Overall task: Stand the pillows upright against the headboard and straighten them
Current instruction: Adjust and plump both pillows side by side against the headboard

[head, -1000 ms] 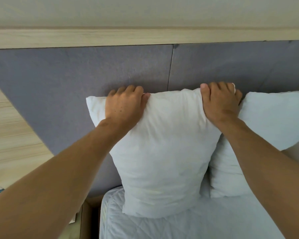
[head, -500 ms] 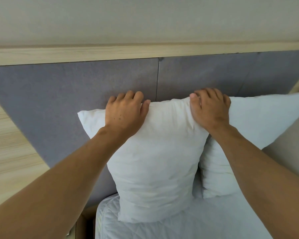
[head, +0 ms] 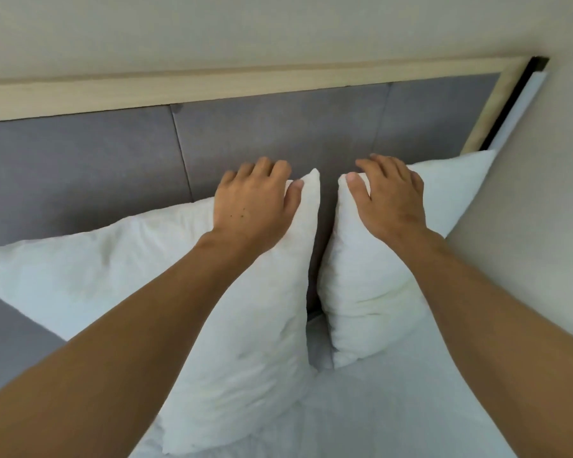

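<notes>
Left hand (head: 255, 200): left pillow (head: 113, 266) is gripped at its top corner.
Right hand (head: 391, 196): right pillow (head: 371, 292) is gripped at its top corner.
Position: both are stood against the headboard (head: 80, 166), centre frame.

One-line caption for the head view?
Left hand grips left pillow, right hand grips right pillow, both propped against the grey headboard.

Left hand (head: 252, 206) on left pillow (head: 113, 266), right hand (head: 391, 203) on right pillow (head: 361, 292)
</notes>
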